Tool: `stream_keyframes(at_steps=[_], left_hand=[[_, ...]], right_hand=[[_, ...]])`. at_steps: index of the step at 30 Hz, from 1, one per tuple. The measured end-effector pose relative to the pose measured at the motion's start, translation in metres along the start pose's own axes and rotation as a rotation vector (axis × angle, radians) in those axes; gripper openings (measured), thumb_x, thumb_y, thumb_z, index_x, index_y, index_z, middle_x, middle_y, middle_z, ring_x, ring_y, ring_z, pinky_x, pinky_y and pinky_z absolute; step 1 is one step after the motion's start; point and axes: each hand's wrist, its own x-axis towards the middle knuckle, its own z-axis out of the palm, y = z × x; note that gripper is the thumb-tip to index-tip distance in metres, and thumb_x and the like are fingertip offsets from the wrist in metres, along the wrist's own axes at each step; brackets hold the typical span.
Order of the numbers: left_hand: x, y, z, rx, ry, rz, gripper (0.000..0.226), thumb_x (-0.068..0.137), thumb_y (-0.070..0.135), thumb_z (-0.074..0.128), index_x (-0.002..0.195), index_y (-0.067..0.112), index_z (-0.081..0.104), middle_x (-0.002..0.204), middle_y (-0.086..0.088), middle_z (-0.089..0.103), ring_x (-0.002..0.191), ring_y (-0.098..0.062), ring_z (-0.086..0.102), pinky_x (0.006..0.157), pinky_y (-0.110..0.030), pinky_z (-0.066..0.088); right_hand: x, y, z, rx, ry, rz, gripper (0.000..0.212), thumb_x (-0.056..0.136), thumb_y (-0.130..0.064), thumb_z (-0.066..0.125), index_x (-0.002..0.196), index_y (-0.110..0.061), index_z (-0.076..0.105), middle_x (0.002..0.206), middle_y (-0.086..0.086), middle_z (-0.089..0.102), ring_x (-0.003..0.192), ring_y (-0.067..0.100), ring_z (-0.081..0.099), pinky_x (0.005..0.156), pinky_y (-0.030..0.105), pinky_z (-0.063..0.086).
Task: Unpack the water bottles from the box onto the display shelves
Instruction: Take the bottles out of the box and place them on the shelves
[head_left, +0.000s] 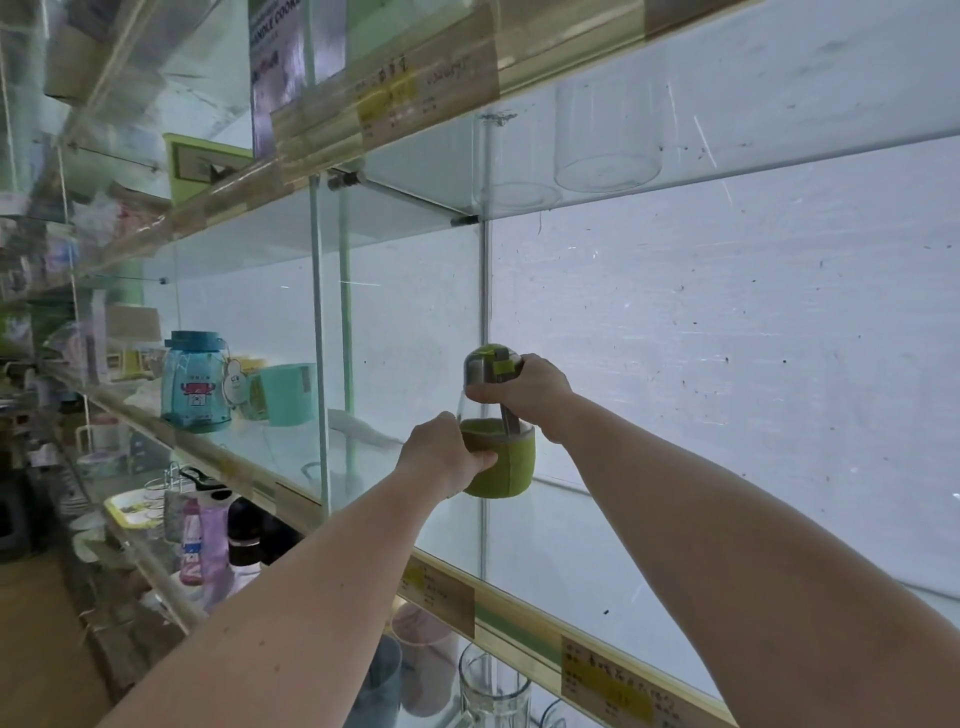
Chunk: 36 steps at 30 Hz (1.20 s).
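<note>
A water bottle (511, 462) with a green sleeve and a silver and green lid stands upright over the glass display shelf (545, 530), next to a vertical glass divider. My left hand (449, 457) grips the green sleeve from the left side. My right hand (524, 387) grips the bottle's neck just under the lid. Whether the bottle's base touches the shelf cannot be told. The box is not in view.
On the same shelf to the left stand a blue jar-like bottle (196, 382) and a teal cup (288, 395). Clear glasses (608, 140) sit on the shelf above. Several bottles (213, 540) and glasses crowd the lower shelf. Price labels (608, 686) line the shelf's front edge.
</note>
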Motion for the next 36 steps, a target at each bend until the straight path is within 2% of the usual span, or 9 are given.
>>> stream_keyframes(at_steps=[3,6,9,13,20,23,26,30,36], left_hand=[[-0.011,0.0,-0.011,-0.087,0.024,0.016,0.064,0.088,0.036,0.06,0.141,0.012,0.032,0.136,-0.008,0.049,0.121,-0.026,0.05,0.092,-0.029,0.043],[-0.022,-0.002,-0.029,-0.104,0.1,0.057,0.056,0.09,0.036,0.056,0.138,0.013,0.037,0.131,-0.008,0.053,0.117,-0.024,0.053,0.089,-0.027,0.043],[-0.036,-0.004,-0.05,-0.139,0.164,0.077,0.048,0.091,0.032,0.055,0.133,0.013,0.043,0.126,-0.009,0.059,0.112,-0.026,0.057,0.097,-0.031,0.046],[-0.061,-0.019,-0.078,-0.167,0.217,0.071,0.04,0.091,0.025,0.056,0.127,0.011,0.048,0.118,-0.012,0.063,0.107,-0.028,0.061,0.096,-0.042,0.049],[-0.13,-0.086,-0.116,-0.045,0.186,-0.103,0.038,0.091,0.025,0.055,0.125,0.008,0.051,0.116,-0.01,0.063,0.105,-0.027,0.06,0.092,-0.034,0.048],[-0.169,-0.124,-0.128,-0.008,0.152,-0.237,0.037,0.092,0.025,0.054,0.125,0.008,0.052,0.121,-0.012,0.061,0.108,-0.03,0.059,0.089,-0.033,0.047],[-0.214,-0.163,-0.136,-0.016,0.115,-0.377,0.036,0.092,0.028,0.053,0.123,0.01,0.053,0.121,-0.012,0.058,0.109,-0.029,0.057,0.087,-0.035,0.048],[-0.272,-0.208,-0.144,0.015,0.124,-0.534,0.04,0.093,0.031,0.053,0.128,0.013,0.05,0.126,-0.01,0.056,0.11,-0.027,0.055,0.094,-0.037,0.049],[-0.337,-0.26,-0.139,-0.01,0.128,-0.709,0.04,0.093,0.03,0.052,0.13,0.015,0.048,0.129,-0.008,0.053,0.113,-0.025,0.054,0.096,-0.037,0.049]], right_hand=[[-0.003,-0.002,-0.001,-0.062,-0.005,0.004,0.062,0.075,-0.04,0.074,0.123,-0.01,0.047,0.103,0.002,0.054,0.092,0.019,0.052,0.075,0.03,0.044],[-0.012,-0.016,0.002,-0.125,0.076,0.015,0.074,0.075,-0.047,0.069,0.131,-0.01,0.039,0.125,0.009,0.046,0.114,0.026,0.048,0.092,0.038,0.045],[-0.031,-0.043,0.008,-0.183,0.23,-0.125,0.066,0.084,-0.044,0.06,0.138,-0.013,0.037,0.138,0.009,0.039,0.128,0.026,0.039,0.103,0.04,0.036],[-0.066,-0.08,0.029,-0.123,0.223,-0.325,0.048,0.089,-0.035,0.055,0.133,-0.017,0.046,0.14,0.003,0.04,0.128,0.021,0.039,0.102,0.035,0.033],[-0.12,-0.107,0.086,-0.068,-0.047,-0.33,0.034,0.09,-0.028,0.053,0.12,-0.013,0.06,0.127,0.005,0.058,0.117,0.021,0.052,0.091,0.027,0.04],[-0.149,-0.104,0.119,-0.039,-0.192,-0.267,0.027,0.09,-0.025,0.052,0.105,-0.007,0.066,0.1,0.008,0.065,0.093,0.023,0.058,0.077,0.029,0.045],[-0.183,-0.097,0.156,-0.022,-0.306,-0.22,0.022,0.09,-0.026,0.051,0.078,-0.011,0.062,0.07,0.003,0.054,0.06,0.015,0.047,0.054,0.026,0.036],[-0.224,-0.086,0.207,-0.008,-0.455,-0.166,0.032,0.092,-0.033,0.051,0.071,-0.009,0.057,0.061,0.003,0.047,0.055,0.015,0.042,0.049,0.026,0.031],[-0.271,-0.074,0.277,0.026,-0.629,-0.065,0.043,0.089,-0.048,0.051,0.113,-0.013,0.06,0.081,0.001,0.053,0.074,0.019,0.05,0.064,0.028,0.04]])
